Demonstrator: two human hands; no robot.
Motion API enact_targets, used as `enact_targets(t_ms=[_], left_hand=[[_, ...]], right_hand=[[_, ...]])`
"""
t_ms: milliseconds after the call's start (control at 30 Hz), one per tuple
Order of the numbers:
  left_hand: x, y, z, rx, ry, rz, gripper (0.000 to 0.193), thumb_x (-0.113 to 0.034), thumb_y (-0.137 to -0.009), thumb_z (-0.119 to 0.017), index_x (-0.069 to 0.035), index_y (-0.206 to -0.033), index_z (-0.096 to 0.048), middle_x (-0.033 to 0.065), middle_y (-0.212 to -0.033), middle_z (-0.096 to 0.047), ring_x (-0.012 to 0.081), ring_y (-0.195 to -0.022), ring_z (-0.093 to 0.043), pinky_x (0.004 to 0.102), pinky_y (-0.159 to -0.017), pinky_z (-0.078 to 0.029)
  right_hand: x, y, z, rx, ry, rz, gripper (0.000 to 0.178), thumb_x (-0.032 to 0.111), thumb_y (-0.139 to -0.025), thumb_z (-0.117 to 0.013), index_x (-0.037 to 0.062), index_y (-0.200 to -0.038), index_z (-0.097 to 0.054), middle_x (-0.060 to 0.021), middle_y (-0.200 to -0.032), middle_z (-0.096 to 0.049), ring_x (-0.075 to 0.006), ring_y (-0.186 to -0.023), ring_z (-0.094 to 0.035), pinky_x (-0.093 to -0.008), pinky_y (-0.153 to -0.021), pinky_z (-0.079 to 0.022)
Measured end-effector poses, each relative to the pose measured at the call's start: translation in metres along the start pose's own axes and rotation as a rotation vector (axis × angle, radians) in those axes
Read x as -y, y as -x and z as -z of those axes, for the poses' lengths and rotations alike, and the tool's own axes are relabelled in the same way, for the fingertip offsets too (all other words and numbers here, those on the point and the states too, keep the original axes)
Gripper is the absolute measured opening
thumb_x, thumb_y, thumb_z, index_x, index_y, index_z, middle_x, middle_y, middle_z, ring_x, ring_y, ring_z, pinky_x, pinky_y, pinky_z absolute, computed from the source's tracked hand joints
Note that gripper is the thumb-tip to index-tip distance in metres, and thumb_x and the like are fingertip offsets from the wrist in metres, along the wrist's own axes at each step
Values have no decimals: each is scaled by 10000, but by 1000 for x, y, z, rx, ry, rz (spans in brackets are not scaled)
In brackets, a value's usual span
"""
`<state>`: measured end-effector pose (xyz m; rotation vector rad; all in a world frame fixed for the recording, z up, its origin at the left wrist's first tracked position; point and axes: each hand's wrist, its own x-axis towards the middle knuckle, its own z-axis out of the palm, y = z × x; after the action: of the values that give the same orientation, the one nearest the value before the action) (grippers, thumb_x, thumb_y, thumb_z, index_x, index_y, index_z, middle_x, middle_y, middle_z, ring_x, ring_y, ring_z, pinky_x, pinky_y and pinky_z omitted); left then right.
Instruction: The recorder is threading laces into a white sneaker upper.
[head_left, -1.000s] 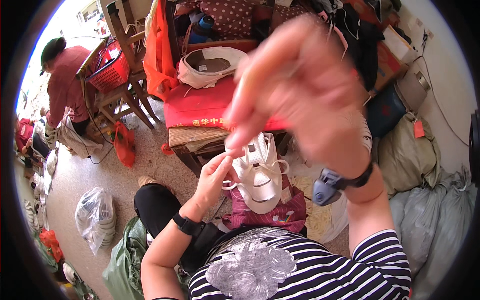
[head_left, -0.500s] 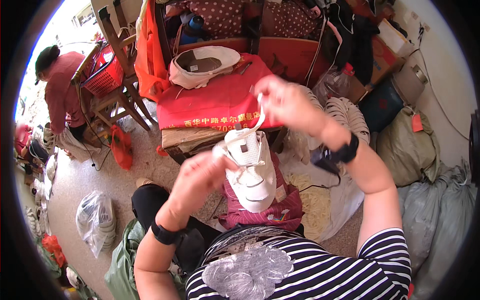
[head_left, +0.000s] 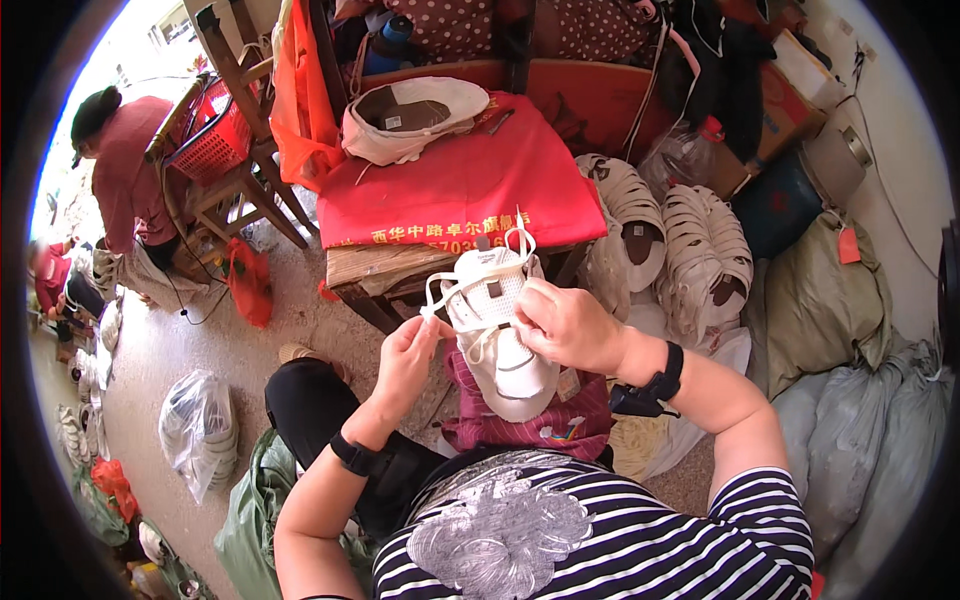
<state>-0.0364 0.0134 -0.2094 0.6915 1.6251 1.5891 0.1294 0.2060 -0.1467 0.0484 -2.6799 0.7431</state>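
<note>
A white sneaker rests on my lap, over a maroon striped cloth, toe toward me. My left hand is closed in a pinch on the cream shoelace beside the shoe's left edge. From there the lace crosses the tongue and makes a loose loop at the upper right. My right hand has its fingers curled against the right eyelet edge of the sneaker, gripping it there; its fingertips are partly hidden.
Ahead stands a wooden stool under a red cloth, bearing another off-white shoe. Stacked shoes sit at the right, near tied sacks. A bagged bundle lies on the left floor; a person sits farther back.
My right hand has come down from above the stool, where it was pulling up the lace, to the sneaker's right side. My left hand has moved slightly down and left with the lace.
</note>
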Motion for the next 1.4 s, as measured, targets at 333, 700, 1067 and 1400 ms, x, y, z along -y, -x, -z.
enact_targets(t_ms=[333, 700, 1067, 1400], left_hand=[[12, 20, -20, 18, -556, -180, 350, -200, -953, -639, -28, -702, -465, 7, -643, -446, 108, -613, -390, 298, -561, -377], [-19, 11, -5, 269, 1081, 441, 183, -202, -977, -594, -74, -851, -562, -76, -634, -348, 38, -536, -289, 216, -536, -277], [0, 4, -8, 264, 1081, 506, 193, -215, -1006, -545, -75, -874, -548, -71, -636, -347, 45, -541, -302, 223, -547, -287], [-52, -11, 11, 162, 967, 279, 468, -391, -1057, -370, -115, -681, -418, -22, -599, -312, 103, -508, -300, 277, -524, -314]], right_hand=[[-4, 7, 4, -183, -321, -416, 220, 159, -841, -718, 49, -921, -545, -99, -887, -568, -252, -704, -619, -347, -624, -494], [-15, 13, -4, 104, -975, -633, 165, 165, -890, -707, 68, -825, -592, 59, -795, -517, -30, -756, -484, -223, -670, -430], [-26, 20, 5, 159, -1327, -674, 234, 123, -876, -710, 141, -780, -498, 89, -767, -490, -18, -717, -445, -198, -666, -382], [-29, 29, -3, -22, -779, -508, 273, 96, -847, -712, 95, -711, -474, 48, -691, -453, -67, -653, -462, -256, -596, -396]])
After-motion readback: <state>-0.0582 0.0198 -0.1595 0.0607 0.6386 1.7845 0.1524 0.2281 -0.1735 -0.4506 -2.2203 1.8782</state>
